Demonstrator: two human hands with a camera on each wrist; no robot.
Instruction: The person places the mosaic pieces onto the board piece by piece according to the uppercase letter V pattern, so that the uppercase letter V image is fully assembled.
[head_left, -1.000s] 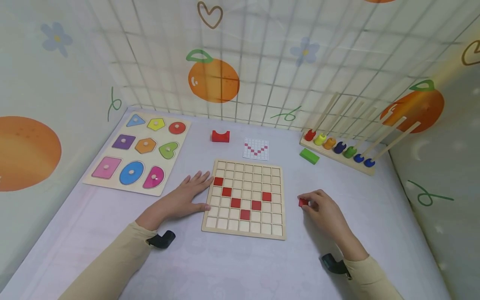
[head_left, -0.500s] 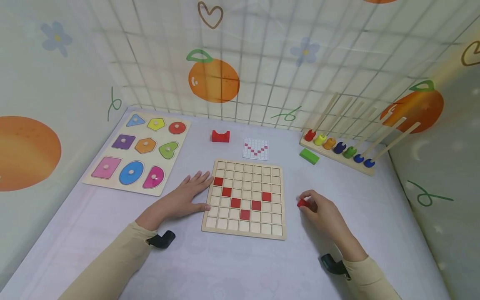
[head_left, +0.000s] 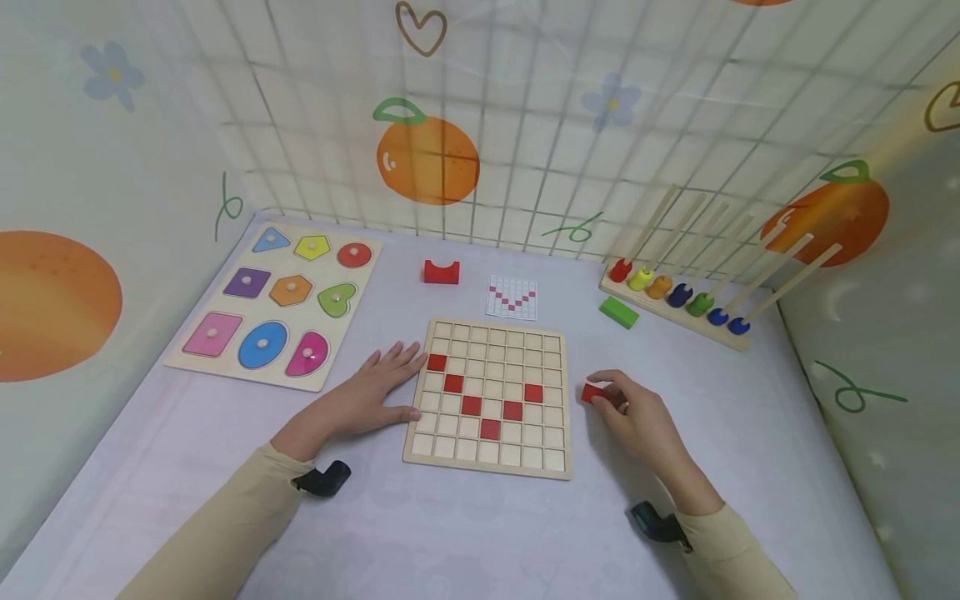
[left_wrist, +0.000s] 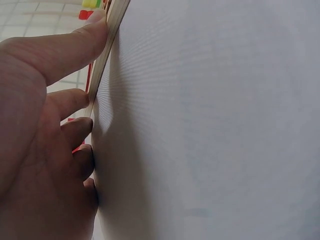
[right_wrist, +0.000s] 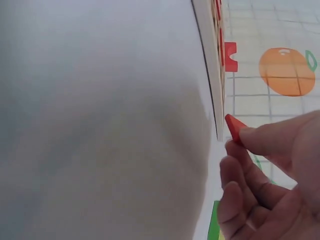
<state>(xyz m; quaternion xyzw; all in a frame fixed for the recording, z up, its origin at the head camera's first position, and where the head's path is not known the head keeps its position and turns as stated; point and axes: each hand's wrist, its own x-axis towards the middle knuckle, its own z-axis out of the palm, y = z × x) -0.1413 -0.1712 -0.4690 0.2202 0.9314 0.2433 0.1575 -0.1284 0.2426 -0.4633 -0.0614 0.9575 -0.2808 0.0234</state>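
Note:
A square wooden grid board (head_left: 487,468) lies on the table, with several red tiles (head_left: 490,429) forming a V-like pattern among its pale squares. My left hand (head_left: 360,402) lies with fingers spread, thumb and fingertips touching the board's left edge (left_wrist: 114,25). Just off the board's right edge, my right hand (head_left: 641,421) pinches a red square tile (head_left: 591,392) between thumb and fingers. In the right wrist view that tile (right_wrist: 234,126) is held tilted, close to the board's edge. Behind the board lies a small printed card (head_left: 512,298) showing a pink V on a grid.
A shape puzzle board (head_left: 277,333) with knobbed pieces lies at the left. At the back stands a red notched block (head_left: 442,273). A green block (head_left: 618,312) lies before a bead rack (head_left: 693,321) with upright pegs. Fabric walls surround the table.
My right hand has moved a little left and away from me, carrying the red tile nearer the board, and the tile has turned in the fingers. The left hand stays in place.

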